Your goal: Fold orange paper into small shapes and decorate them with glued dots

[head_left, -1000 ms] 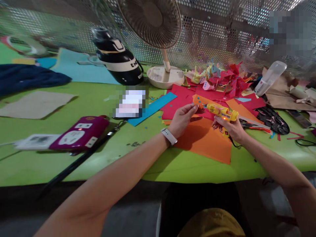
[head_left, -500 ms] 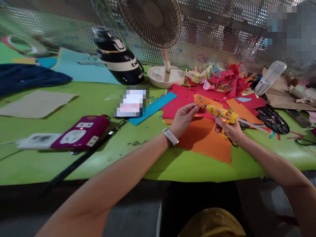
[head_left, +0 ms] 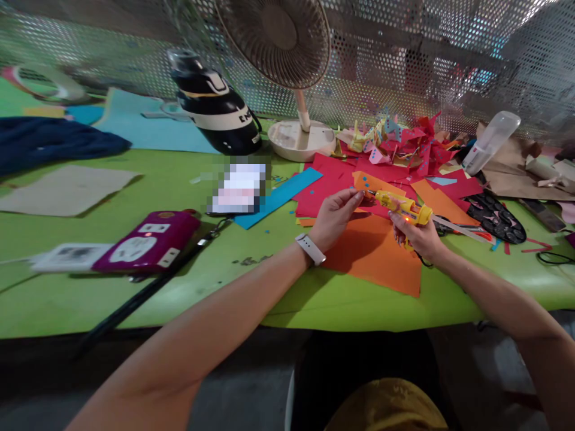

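My right hand [head_left: 415, 234] is closed around a yellow glue gun [head_left: 399, 206], which points left. A small light glows on the gun, and a pale glue stick [head_left: 465, 230] sticks out of its back end. The fingertips of my left hand [head_left: 339, 212] are pinched at the edge of an orange paper piece [head_left: 362, 179] with small blue dots. The gun's nozzle is right beside those fingertips; whether it touches the paper I cannot tell. Beneath both hands lies a larger orange sheet [head_left: 372, 251].
Behind the hands are red sheets [head_left: 318, 173] and a heap of folded paper shapes [head_left: 417, 140]. A fan [head_left: 302, 140], a dark bottle [head_left: 220, 114], a phone [head_left: 238, 188] and a purple power strip [head_left: 148, 242] stand or lie leftward. Scissors [head_left: 476, 228] lie at right.
Both hands and the glue gun stay almost in place. The back end of the gun and its glue stick have shifted very slightly.
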### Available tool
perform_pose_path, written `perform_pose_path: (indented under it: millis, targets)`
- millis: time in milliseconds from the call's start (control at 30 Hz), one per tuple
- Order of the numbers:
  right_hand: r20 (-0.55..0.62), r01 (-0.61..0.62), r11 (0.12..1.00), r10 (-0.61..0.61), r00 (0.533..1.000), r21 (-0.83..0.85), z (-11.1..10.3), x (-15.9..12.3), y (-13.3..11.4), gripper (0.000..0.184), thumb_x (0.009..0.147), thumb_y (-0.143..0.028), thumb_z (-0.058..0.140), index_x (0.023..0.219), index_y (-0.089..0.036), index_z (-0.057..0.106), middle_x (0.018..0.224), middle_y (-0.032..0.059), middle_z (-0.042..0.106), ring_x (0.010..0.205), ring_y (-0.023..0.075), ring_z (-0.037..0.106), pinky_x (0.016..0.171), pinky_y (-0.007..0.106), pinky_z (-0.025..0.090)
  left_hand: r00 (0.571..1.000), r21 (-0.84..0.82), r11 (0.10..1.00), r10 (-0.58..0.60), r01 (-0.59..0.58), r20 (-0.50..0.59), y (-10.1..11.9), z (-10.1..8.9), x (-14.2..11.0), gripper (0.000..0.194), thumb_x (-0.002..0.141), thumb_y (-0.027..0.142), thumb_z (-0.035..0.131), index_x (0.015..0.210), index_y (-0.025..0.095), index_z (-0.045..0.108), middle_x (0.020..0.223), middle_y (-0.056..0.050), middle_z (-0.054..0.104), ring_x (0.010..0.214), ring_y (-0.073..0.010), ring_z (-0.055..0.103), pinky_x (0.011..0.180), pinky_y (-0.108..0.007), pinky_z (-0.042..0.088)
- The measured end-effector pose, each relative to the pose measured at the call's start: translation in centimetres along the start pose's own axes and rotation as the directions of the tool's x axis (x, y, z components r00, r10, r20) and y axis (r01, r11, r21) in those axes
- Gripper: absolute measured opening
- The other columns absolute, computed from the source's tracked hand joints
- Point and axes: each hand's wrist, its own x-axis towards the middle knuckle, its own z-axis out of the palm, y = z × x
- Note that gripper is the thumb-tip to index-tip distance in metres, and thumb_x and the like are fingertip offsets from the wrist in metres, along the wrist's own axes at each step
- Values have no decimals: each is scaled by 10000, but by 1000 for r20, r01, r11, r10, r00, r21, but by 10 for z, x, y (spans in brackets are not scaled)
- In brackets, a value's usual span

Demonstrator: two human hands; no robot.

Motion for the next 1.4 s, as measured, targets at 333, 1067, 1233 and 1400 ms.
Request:
perform_pose_path:
  millis: [333, 1067, 1233, 1400]
  targets:
    - [5, -17, 1000, 17, 1000, 9, 0, 0, 2, 530, 690, -725, 715, 663, -235, 515, 497, -47, 484, 424, 95, 450, 425, 267, 413, 1000, 4, 1000, -16, 16, -8, 1, 1, -1, 332, 797, 500, 755, 912, 190, 726, 956, -74, 761, 964, -212, 719, 829, -358, 603]
    - [-2, -12, 999, 12, 1000, -50, 0, 0, 4, 516, 726, -706, 687, 656, -244, 470, 486, -54, 456, 412, 91, 436, 405, 254, 414, 1000, 9, 1000, -17, 17, 1, 1, 0, 0, 345, 794, 523, 751, 898, 195, 719, 944, -76, 757, 964, -222, 718, 844, -378, 596]
    - [-1, -1, 999, 1, 1000, -51, -1, -1, 4, 512, 724, -700, 696, 650, -245, 475, 485, -50, 460, 416, 96, 440, 405, 254, 415, 1000, 34, 999, 11, -11, -7, 3, 2, -1, 375, 776, 552, 759, 887, 196, 720, 930, -73, 757, 941, -214, 715, 824, -363, 602]
    - [-3, 10, 998, -10, 1000, -61, -2, 0, 8, 480, 740, -674, 690, 658, -234, 516, 499, -41, 467, 428, 103, 448, 420, 263, 415, 996, 134, 988, 79, -74, -36, 6, 3, -3, 426, 759, 610, 752, 847, 195, 719, 875, -54, 743, 889, -193, 698, 788, -331, 607]
